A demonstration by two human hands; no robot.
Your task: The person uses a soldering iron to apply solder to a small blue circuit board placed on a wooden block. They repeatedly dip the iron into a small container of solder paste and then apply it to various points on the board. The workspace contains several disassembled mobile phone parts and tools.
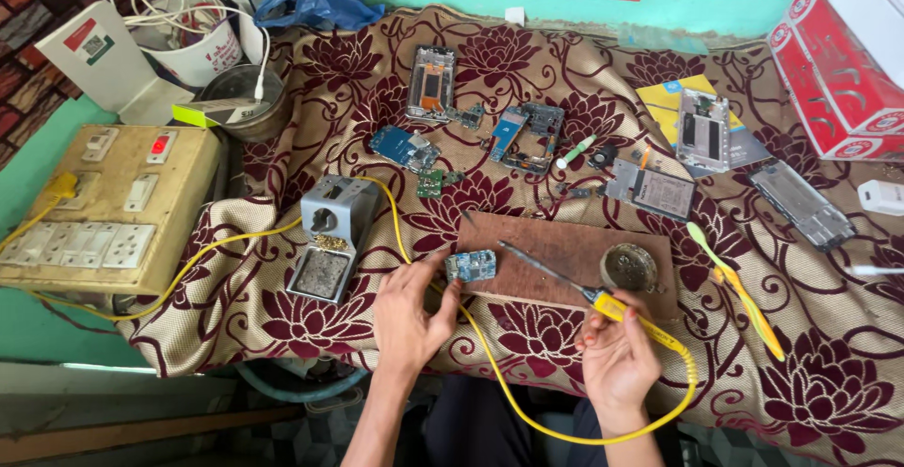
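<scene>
My right hand grips the yellow handle of a soldering iron, whose metal tip points up-left over a brown wooden board. A small blue circuit board lies on the board's left end. Beside it hovers my left hand, fingers spread, fingertips just left of the circuit board and holding nothing. The iron's yellow cord loops under both hands. A round tin of flux sits on the board's right end.
A grey soldering stand with sponge sits left. A beige switchboard lies at far left. Phone frames and boards are scattered at the back. A yellow-green toothbrush lies right, red boxes at far right.
</scene>
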